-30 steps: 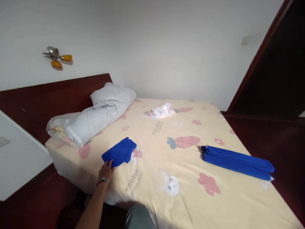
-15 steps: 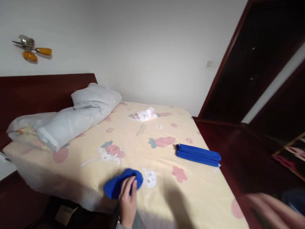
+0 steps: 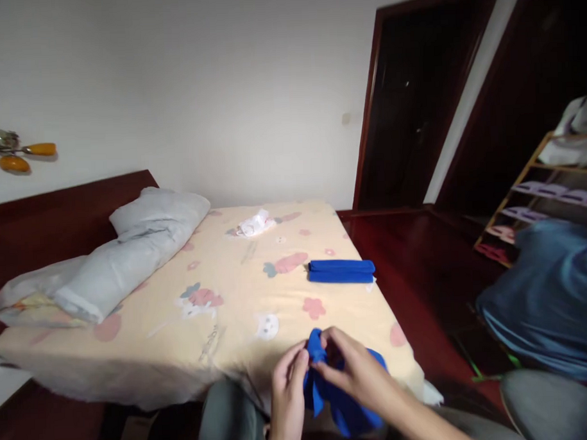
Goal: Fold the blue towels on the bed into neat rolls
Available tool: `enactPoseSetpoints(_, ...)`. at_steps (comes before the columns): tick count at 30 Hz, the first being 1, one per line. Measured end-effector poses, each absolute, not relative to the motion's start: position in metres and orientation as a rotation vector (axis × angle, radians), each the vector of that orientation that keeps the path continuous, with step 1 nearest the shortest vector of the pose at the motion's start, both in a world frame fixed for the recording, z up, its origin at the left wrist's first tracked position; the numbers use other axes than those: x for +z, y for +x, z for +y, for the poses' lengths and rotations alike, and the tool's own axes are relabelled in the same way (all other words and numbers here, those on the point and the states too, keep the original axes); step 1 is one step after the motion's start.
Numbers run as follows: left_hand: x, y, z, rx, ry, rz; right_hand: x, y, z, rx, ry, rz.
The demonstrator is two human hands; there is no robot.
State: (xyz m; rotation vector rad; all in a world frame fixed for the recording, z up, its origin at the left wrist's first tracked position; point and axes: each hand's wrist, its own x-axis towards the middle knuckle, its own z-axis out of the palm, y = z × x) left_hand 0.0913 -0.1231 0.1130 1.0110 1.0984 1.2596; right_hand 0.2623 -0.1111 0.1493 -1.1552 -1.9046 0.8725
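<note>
A piece of blue cloth [image 3: 351, 407] hangs bunched between my two hands at the near edge of the bed. My left hand [image 3: 289, 377] pinches its left side with thumb and fingers. From the right, my right hand [image 3: 349, 365] grips the upper part of the same cloth, its fingers closed near the left thumb. The cloth's exact kind does not show. Beyond my hands, a folded blue cloth bundle [image 3: 341, 271] lies flat on the patterned bed sheet [image 3: 258, 304], touched by neither hand.
A crumpled white cloth [image 3: 256, 223] lies farther back on the bed. A grey quilt [image 3: 131, 258] is heaped by the headboard [image 3: 57, 222]. To the right stand a shoe rack [image 3: 528, 199] and something draped in blue fabric [image 3: 551, 294]. A dark door [image 3: 410, 113] is behind.
My left hand has brought the blue cloth rightward and nearer to me. The right hand has come in from the far right and taken hold of it. The view has turned right.
</note>
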Motion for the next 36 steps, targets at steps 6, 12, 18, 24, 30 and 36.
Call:
enactPoseSetpoints(6, 0.166, 0.087, -0.121, 1.183, 1.331, 0.986, 0.170, 0.277, -0.107, 1.202, -0.982, -1.744)
enactPoseSetpoints(12, 0.178, 0.080, -0.110, 1.230, 1.520, 1.075, 0.179, 0.277, -0.105, 1.277, -0.954, -1.703)
enactPoseSetpoints(18, 0.178, 0.080, -0.099, 1.232, 1.635, 1.153, 0.182, 0.276, -0.093, 1.332, -0.938, -1.504)
enactPoseSetpoints(24, 0.186, 0.077, -0.090, 1.168, 1.633, 1.082, 0.184, 0.278, -0.089, 1.375, -0.882, -1.449)
enactPoseSetpoints(30, 0.212, 0.069, -0.080, 1.082, 1.912, 1.165, 0.175, 0.289, -0.079, 1.551, -0.822, -1.497)
enactPoseSetpoints(36, 0.249, 0.073, -0.072, 0.996, 2.363, 1.125, 0.180, 0.285, -0.079, 1.416, -0.913, -1.654)
